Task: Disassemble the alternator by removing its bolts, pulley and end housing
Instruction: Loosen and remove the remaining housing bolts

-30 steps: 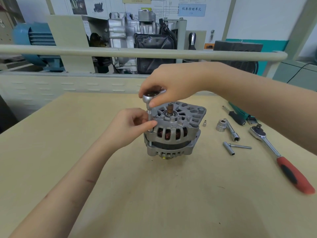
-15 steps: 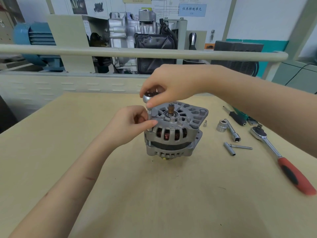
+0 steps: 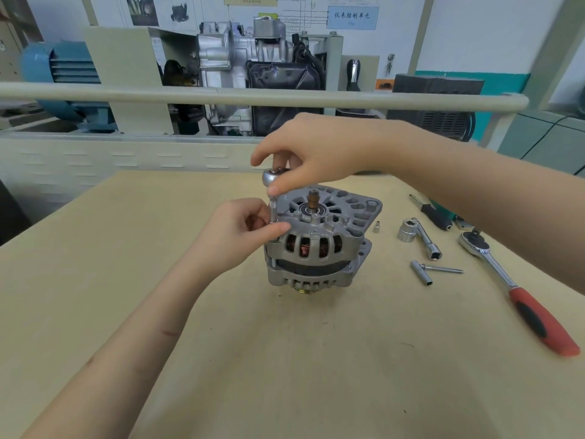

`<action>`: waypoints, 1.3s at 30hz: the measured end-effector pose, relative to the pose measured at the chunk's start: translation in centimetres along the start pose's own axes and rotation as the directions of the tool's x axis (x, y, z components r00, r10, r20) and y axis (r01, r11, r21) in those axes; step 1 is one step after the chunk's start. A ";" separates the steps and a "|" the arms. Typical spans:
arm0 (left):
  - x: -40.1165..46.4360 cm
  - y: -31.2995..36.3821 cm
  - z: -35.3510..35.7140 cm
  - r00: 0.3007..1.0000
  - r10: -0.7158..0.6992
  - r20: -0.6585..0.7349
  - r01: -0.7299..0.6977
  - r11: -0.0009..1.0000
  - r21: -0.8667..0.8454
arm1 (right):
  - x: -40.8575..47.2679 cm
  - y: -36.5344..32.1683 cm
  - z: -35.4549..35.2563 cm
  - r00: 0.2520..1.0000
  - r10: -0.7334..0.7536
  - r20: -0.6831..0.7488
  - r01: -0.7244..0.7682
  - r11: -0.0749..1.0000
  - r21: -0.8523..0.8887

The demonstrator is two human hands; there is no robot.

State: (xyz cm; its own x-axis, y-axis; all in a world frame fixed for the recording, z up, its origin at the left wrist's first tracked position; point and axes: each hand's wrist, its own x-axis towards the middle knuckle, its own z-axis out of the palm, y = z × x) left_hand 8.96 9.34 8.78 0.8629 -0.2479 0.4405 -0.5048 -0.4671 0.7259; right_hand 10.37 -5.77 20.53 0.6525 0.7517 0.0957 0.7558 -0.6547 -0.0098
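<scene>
alternator (image 3: 319, 245) mid-table (image 3: 158, 312), ratchet (image 3: 519, 293) far right (sockets (image 3: 421, 237) between)

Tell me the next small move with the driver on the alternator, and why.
Probably keep twisting the driver's round head with the right hand: its shaft stands upright in the alternator housing's left edge, and the left hand pinches it near the base, steadying it.

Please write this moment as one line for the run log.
step: loosening housing bolt | right hand: grips driver knob | left hand: pinches driver shaft | alternator: upright on table
</scene>
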 end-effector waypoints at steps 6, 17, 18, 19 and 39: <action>-0.1 0.1 -0.3 0.999 -0.033 0.030 0.035 0.997 -0.069 | 0.0 -0.1 0.2 0.999 -0.033 -0.017 0.034 0.998 0.046; -0.2 -0.5 0.0 0.999 -0.033 -0.032 0.030 0.994 -0.105 | 0.7 -0.1 0.6 0.996 -0.054 -0.074 0.053 0.999 -0.009; -0.2 -0.5 -0.1 0.999 -0.033 -0.003 0.032 0.993 -0.111 | 0.6 -0.1 0.6 0.996 -0.061 -0.066 0.063 0.998 0.023; -0.2 -0.5 -0.2 0.999 -0.032 0.033 0.036 0.993 -0.110 | 0.4 -0.1 0.5 0.996 -0.069 -0.060 0.073 0.996 0.055; -0.5 -0.8 -0.5 0.997 -0.067 0.031 0.071 0.983 -0.169 | 0.0 0.7 0.0 0.997 0.008 0.071 -0.010 1.000 0.025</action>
State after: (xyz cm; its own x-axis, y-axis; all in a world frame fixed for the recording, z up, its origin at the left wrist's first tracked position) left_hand 8.94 10.28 8.30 0.8950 -0.2426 0.3744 -0.4394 -0.3337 0.8340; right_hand 10.91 -6.24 20.54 0.6608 0.7502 0.0243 0.7505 -0.6599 -0.0359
